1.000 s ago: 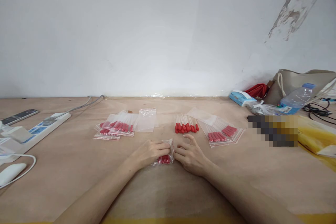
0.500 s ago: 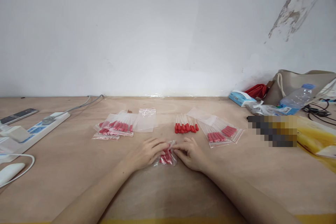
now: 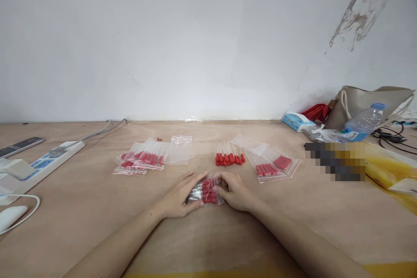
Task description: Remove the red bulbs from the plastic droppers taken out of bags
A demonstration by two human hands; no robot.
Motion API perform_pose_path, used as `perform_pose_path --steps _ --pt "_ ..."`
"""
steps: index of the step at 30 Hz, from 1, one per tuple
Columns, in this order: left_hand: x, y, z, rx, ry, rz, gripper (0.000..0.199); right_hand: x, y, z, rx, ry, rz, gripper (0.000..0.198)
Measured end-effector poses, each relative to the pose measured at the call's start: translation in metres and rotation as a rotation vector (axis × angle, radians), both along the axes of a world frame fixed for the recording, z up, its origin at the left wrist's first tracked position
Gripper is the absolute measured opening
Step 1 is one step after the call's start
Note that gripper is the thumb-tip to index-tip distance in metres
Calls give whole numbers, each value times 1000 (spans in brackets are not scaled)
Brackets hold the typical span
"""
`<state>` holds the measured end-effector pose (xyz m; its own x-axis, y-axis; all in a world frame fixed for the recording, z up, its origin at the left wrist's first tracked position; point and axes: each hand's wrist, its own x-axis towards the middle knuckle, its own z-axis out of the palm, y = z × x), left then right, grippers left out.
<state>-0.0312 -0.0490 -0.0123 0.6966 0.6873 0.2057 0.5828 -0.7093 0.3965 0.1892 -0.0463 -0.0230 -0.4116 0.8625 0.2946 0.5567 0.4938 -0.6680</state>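
Note:
A clear zip bag [image 3: 211,195] with red-tipped white sticks inside lies on the table in front of me. My left hand [image 3: 182,196] holds its left side, thumb at the near edge and fingers along the far edge. At the right end, where the red tips point, my right hand [image 3: 230,190] has its curled fingers and thumb closed on the plastic. Just beyond lies a loose bundle of red-tipped sticks [image 3: 230,158]. Filled bags [image 3: 140,156] overlap at the left, with flat unfilled bags [image 3: 180,150] beside them. More filled bags [image 3: 273,167] fan out at the right.
A white power strip [image 3: 48,163] with plugs and cables is at the left, near a dark remote-like device [image 3: 21,147]. Toward the right stand a tissue pack [image 3: 298,120], a plastic bottle [image 3: 366,122], a grey bag [image 3: 374,95] and a yellow package [image 3: 387,163].
My left hand has opened wider around the bag, its thumb now at the near edge. The bag lies flatter, with more of the red tips showing. The right hand's fingers have moved onto its end.

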Motion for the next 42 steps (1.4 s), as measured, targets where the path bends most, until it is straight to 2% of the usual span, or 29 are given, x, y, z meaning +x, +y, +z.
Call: perform_pose_path --steps 5,10,14,18,21,24,27,31,35,39,42 --pt "0 0 0 44 4 -27 67 -3 -1 -1 -188 285 133 16" --pt "4 0 1 66 24 -38 66 -11 4 -9 -305 449 45 22" --pt "4 1 0 54 31 -34 67 -7 7 -5 -449 608 14 29" --pt "3 2 -1 31 29 -13 70 10 9 4 -625 665 -99 35" --pt "2 1 1 -8 12 7 72 22 10 6 -723 730 -77 37" --pt "2 0 2 -71 -48 38 71 26 11 5 -767 764 -39 35" --pt "-1 5 -1 -142 -166 151 57 32 14 8 -776 728 -57 35" --pt "-11 17 -8 -207 -275 340 49 63 23 27 -662 662 -54 32" --pt "-15 25 -7 -240 -209 411 46 108 36 40 -484 718 -181 34" --pt "-9 24 0 -275 -204 407 23 120 52 27 -66 750 -409 38" --pt "-5 21 4 -245 -261 391 19 108 61 10 251 474 -500 30"
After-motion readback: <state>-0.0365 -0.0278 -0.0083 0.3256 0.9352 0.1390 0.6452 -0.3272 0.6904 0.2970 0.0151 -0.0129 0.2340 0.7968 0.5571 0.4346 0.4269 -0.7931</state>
